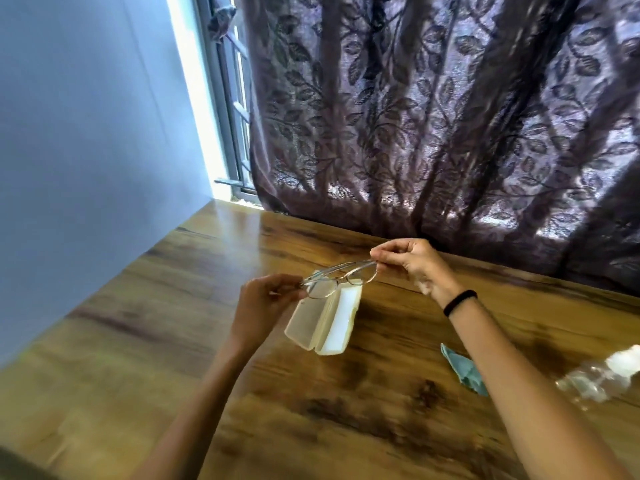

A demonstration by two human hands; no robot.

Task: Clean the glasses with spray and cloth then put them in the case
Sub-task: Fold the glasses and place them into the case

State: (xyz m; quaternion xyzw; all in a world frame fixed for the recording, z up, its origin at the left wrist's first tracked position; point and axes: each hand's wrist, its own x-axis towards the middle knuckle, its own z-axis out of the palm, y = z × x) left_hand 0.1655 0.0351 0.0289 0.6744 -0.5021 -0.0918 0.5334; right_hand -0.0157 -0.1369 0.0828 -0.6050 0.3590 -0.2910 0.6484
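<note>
Thin metal-framed glasses (341,277) with folded arms hang in the air above the table. My left hand (268,299) pinches their left end and my right hand (412,261) pinches their right end. Directly under them a white glasses case (325,323) lies open on the wooden table (173,323). A teal cloth (465,370) lies crumpled to the right, partly hidden by my right forearm. A clear spray bottle (602,377) with a white cap lies on its side at the right edge, blurred.
A dark leaf-patterned curtain (450,116) hangs along the table's far edge. A pale wall (86,133) stands on the left, with a bright window strip (221,116) between wall and curtain. A black band circles my right wrist.
</note>
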